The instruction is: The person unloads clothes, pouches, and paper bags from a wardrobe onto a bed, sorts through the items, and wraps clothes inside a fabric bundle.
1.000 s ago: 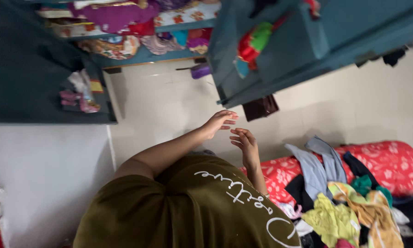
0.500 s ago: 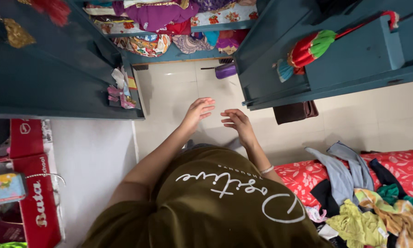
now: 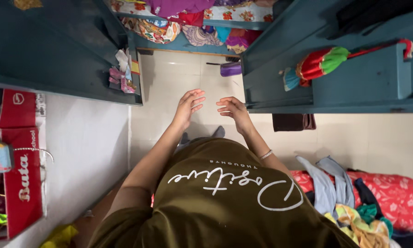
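Both hands are held out in front of the body over the pale tiled floor [image 3: 179, 78], palms turned toward each other with a gap between them. The left hand [image 3: 188, 104] is open with fingers loosely spread, and nothing is grasped. The right hand [image 3: 231, 110] is likewise open, fingers slightly curled and empty; a thin bracelet [image 3: 266, 155] is seen on its wrist. The hands are placed between the two open doors of a blue-green wardrobe [image 3: 280, 59]. The left door [image 3: 59, 50] is seen to the left of the hands, with small cloth scraps [image 3: 122, 73] in its pocket. On the right door a rolled red and green cloth [image 3: 319, 64] is kept. Folded colourful clothes [image 3: 192, 18] are stacked on the wardrobe shelves beyond the hands. A purple container [image 3: 230, 69] stands on the floor by the wardrobe base. A heap of clothes [image 3: 353, 206] on a red flowered sheet [image 3: 399, 193] lies well right of the wardrobe, behind the hands.
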